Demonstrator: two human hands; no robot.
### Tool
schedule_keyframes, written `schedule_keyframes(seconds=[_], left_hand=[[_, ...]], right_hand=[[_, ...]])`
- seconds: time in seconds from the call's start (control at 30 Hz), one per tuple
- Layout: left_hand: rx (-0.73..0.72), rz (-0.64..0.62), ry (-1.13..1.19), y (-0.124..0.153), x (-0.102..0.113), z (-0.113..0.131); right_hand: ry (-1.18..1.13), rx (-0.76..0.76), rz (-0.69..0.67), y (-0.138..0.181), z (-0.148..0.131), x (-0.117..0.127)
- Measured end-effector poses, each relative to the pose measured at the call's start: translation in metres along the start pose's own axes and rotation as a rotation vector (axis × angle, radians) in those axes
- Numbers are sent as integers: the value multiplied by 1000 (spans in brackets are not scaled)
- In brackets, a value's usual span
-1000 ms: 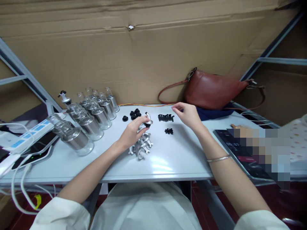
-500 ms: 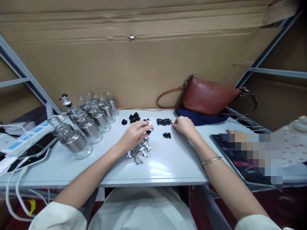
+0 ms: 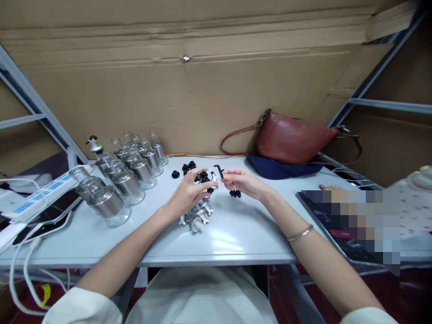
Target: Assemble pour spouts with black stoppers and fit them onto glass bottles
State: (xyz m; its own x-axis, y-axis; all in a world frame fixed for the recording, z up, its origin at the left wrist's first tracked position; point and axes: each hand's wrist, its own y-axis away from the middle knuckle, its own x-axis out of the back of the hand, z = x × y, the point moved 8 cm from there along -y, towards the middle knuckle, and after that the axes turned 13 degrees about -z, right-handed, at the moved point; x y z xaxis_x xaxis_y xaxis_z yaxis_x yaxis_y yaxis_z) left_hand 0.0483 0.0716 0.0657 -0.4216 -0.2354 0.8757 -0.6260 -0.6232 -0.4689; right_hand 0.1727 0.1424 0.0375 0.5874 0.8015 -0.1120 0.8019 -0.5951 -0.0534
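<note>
My left hand (image 3: pixel 189 188) is curved around a silver pourer spout (image 3: pixel 213 178) with a black lower part, holding it near the thumb and fingertips. Pinched in my right hand (image 3: pixel 241 182) is a small black hooked piece (image 3: pixel 218 170), its bent end raised close to the spout. Below my left hand lies a cluster of silver pourer tops (image 3: pixel 197 218). Black ribbed stoppers (image 3: pixel 189 166) sit behind that hand, partly covered. Small black caps (image 3: pixel 235 194) lie under my right hand, which hides the spot where other black pieces lay.
Glass bottles with metal bands (image 3: pixel 107 200) stand in rows at the left, near a bottle with a pourer (image 3: pixel 94 145) and a power strip (image 3: pixel 43 191). A brown bag (image 3: pixel 293 137) rests on dark blue cloth (image 3: pixel 280 167) at the back right. A tablet (image 3: pixel 334 225) lies at the right.
My right hand has come left from the row of black pieces, bringing one hooked piece up beside the spout. My left fingers have spread a little around the spout.
</note>
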Motion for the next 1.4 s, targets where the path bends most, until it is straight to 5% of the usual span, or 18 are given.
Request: schedule_keyframes(seconds=[0.8,1.4], left_hand=[[-205,28,-39,-1,7,26],[-213,9,-21,-1,6,29]], right_hand=[[-340,-121,-269,2,16,-21],[-341,-15,-218,-3,13,-24]])
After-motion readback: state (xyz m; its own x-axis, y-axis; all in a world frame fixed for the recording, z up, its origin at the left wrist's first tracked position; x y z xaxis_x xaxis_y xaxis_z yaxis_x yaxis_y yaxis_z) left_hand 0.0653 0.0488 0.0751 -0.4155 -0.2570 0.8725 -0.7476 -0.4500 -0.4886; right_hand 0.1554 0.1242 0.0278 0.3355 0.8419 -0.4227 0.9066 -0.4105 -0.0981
